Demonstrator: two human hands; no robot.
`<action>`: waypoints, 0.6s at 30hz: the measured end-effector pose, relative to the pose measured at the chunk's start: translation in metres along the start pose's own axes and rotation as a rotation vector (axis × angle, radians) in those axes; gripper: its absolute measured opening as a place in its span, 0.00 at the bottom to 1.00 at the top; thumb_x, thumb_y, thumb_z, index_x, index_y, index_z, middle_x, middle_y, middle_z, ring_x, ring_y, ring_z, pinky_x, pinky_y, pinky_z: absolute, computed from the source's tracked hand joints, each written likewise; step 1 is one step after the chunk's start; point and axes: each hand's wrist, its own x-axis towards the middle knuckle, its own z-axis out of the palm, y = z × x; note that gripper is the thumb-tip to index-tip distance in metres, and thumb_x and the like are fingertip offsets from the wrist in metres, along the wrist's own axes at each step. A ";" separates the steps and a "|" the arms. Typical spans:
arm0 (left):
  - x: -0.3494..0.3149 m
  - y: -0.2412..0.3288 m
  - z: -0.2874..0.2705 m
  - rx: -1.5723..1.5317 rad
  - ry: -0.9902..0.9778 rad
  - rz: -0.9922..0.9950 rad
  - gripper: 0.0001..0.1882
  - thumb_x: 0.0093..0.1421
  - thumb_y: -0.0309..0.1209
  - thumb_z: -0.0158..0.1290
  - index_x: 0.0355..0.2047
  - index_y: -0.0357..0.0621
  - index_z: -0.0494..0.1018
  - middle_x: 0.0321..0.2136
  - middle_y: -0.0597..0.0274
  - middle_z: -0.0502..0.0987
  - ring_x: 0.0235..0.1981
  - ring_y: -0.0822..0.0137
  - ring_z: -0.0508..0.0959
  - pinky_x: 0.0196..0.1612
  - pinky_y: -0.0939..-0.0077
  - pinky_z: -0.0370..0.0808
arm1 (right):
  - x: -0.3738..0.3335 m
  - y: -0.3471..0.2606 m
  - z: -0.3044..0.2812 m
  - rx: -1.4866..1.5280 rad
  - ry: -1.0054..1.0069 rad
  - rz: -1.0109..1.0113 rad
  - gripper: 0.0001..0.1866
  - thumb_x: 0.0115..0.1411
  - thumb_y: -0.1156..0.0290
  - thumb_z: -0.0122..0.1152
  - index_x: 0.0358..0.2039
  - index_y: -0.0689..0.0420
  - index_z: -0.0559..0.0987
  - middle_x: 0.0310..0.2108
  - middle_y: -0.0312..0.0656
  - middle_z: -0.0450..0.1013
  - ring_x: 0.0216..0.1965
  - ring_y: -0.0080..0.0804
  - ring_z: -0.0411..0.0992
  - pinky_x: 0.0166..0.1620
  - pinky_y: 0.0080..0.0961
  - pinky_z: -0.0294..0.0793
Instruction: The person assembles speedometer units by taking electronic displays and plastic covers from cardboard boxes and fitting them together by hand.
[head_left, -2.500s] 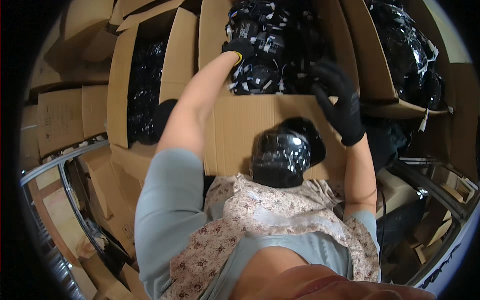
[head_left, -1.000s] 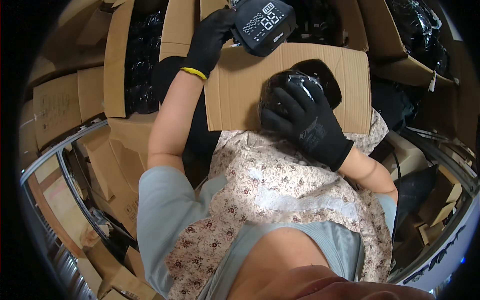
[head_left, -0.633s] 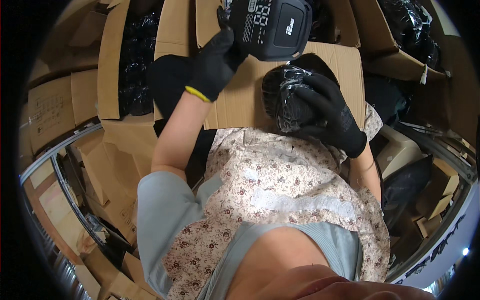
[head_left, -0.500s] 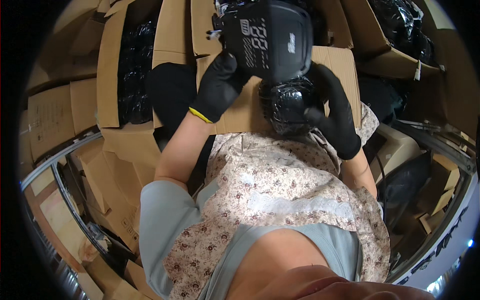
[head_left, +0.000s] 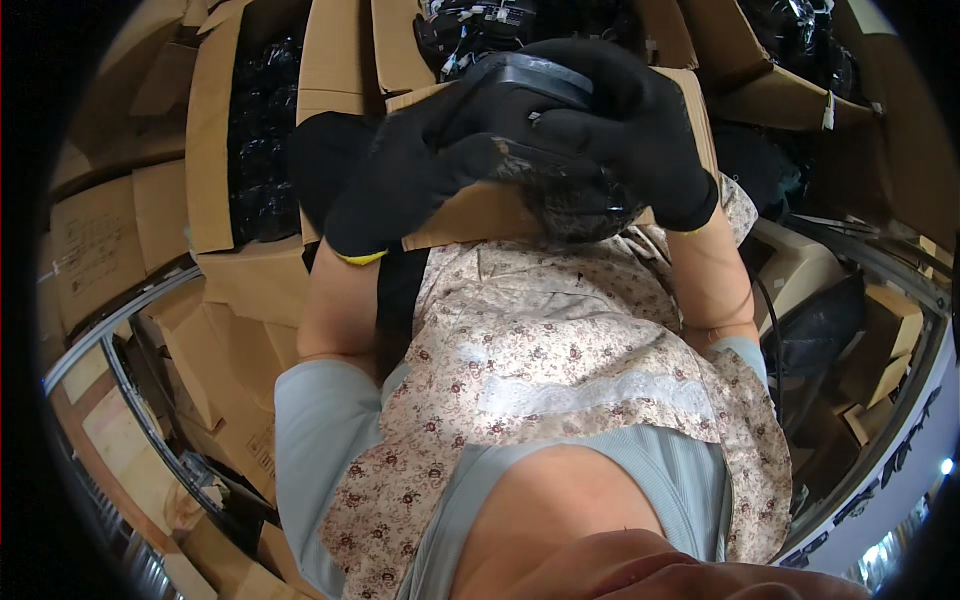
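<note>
Both of my hands wear black gloves. My left hand point(head_left: 415, 165) and my right hand point(head_left: 645, 130) are closed around a black digital dashboard unit point(head_left: 535, 75), one on each side. The unit is tilted so that mainly its glossy upper edge shows, and the gloves cover most of the rest. Just beneath it, a bundle in shiny black plastic film point(head_left: 585, 210) lies at the near edge of a cardboard box point(head_left: 460, 222), in front of my apron point(head_left: 560, 310). Whether the unit touches the bundle I cannot tell.
Ahead, an open carton point(head_left: 403, 45) holds several black units with wires and white connectors point(head_left: 475, 35). Cartons with film-wrapped black bundles stand at the left point(head_left: 265, 150) and far right point(head_left: 800, 40). A metal rail point(head_left: 120, 315) runs along the left, beside more cardboard.
The dashboard unit has come down toward me and tilted, so its display face no longer shows. My right hand has moved up from beside the wrapped bundle onto the unit.
</note>
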 end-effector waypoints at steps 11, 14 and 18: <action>0.009 -0.040 0.022 0.424 0.666 0.235 0.17 0.66 0.30 0.50 0.55 0.43 0.71 0.32 0.59 0.82 0.31 0.67 0.80 0.35 0.74 0.76 | -0.099 0.045 0.045 -1.037 0.429 -0.163 0.46 0.41 0.42 0.72 0.60 0.47 0.68 0.63 0.61 0.51 0.64 0.64 0.50 0.59 0.63 0.50; 0.015 -0.049 0.035 -0.333 0.611 0.108 0.18 0.68 0.31 0.48 0.56 0.41 0.69 0.42 0.60 0.79 0.39 0.70 0.79 0.42 0.77 0.75 | -0.103 0.061 0.052 -0.996 0.444 -0.158 0.49 0.40 0.42 0.72 0.62 0.47 0.66 0.63 0.63 0.50 0.63 0.68 0.49 0.58 0.63 0.51; 0.015 -0.053 0.056 -0.582 0.528 0.045 0.24 0.65 0.34 0.52 0.59 0.36 0.64 0.49 0.61 0.74 0.44 0.76 0.76 0.47 0.81 0.75 | -0.101 0.069 0.049 -0.972 0.444 -0.118 0.48 0.38 0.51 0.75 0.61 0.49 0.66 0.63 0.64 0.50 0.63 0.68 0.49 0.58 0.61 0.54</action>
